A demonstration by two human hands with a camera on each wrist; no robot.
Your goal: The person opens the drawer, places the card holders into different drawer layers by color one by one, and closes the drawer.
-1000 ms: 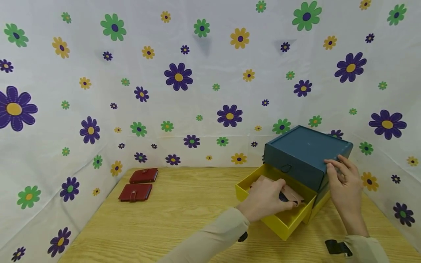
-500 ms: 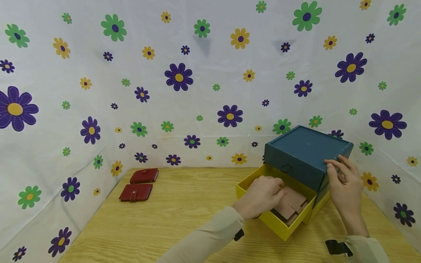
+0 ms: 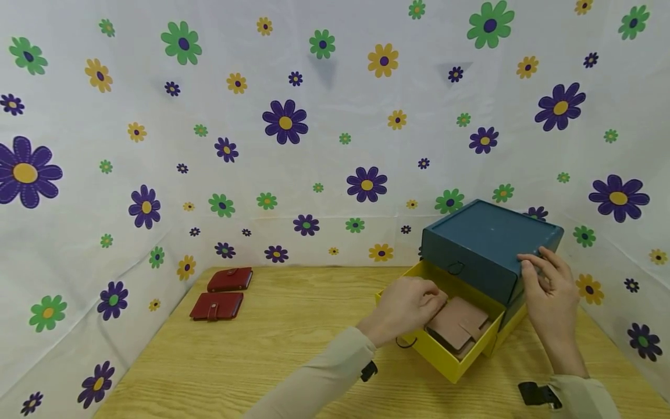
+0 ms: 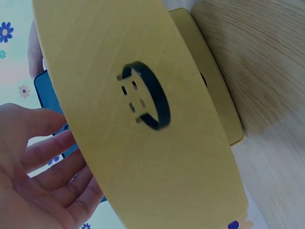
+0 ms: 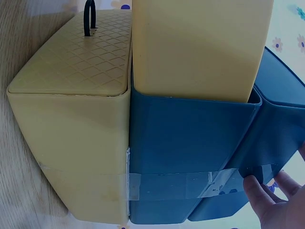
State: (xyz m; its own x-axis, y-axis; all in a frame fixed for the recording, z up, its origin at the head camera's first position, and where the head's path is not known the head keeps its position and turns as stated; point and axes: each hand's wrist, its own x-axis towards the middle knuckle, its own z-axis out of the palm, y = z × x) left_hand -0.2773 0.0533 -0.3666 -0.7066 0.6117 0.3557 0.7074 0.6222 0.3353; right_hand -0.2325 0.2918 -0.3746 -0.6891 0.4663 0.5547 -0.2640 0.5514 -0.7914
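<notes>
A pulled-out yellow drawer (image 3: 445, 364) juts from the stacked drawer box (image 3: 492, 230), which has a dark blue top. Inside lies a dusty-pink wallet (image 3: 458, 323) with a strap, and another pink piece shows beneath it. My left hand (image 3: 405, 308) is over the drawer's left side, beside the wallet, and holds nothing. Its loosely bent fingers reach past the drawer edge in the left wrist view. My right hand (image 3: 552, 302) rests on the right edge of the blue top, its fingertips (image 5: 255, 191) touching the blue side near clear tape.
Two red wallets lie at the table's far left, one (image 3: 217, 306) in front of the other (image 3: 230, 279). A black loop handle (image 4: 157, 98) sticks out from the drawer front. Below is a yellow drawer unit (image 5: 71, 143). Flower-printed cloth (image 3: 324, 163) encloses the wooden table (image 3: 293, 331).
My left hand has let go of the pink wallet, leaving it in the drawer, and drawn back leftward to the drawer's side. My right hand has stayed on the box.
</notes>
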